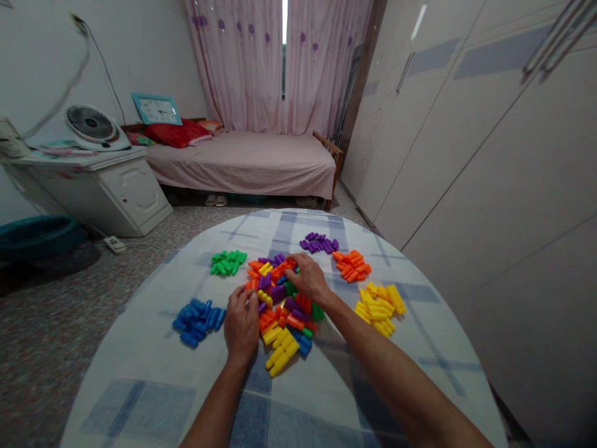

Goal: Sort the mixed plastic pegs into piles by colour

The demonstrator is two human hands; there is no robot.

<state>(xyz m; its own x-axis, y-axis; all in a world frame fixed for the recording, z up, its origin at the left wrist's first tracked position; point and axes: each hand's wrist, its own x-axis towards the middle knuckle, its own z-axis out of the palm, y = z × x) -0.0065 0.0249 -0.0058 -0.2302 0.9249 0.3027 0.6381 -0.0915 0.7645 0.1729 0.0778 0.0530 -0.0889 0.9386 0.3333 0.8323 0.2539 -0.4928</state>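
Observation:
A mixed heap of coloured plastic pegs (280, 311) lies in the middle of a round table (326, 398) with a checked cloth. My left hand (241, 323) rests at the heap's left edge, fingers curled down onto the pegs. My right hand (308, 277) reaches over the heap's far side, its fingertips closed on orange pieces. Sorted piles ring the heap: blue pegs (198, 318) at the left, green pegs (227, 262) far left, purple pegs (319, 243) at the back, orange pegs (352, 266) and yellow pegs (380, 301) at the right.
A bed (242, 162) with a pink cover stands under pink curtains (280, 62). A white cabinet (107, 186) with a fan on top is at the left. Pale wardrobe doors (489, 155) fill the right side. A teal basin (37, 236) sits on the floor.

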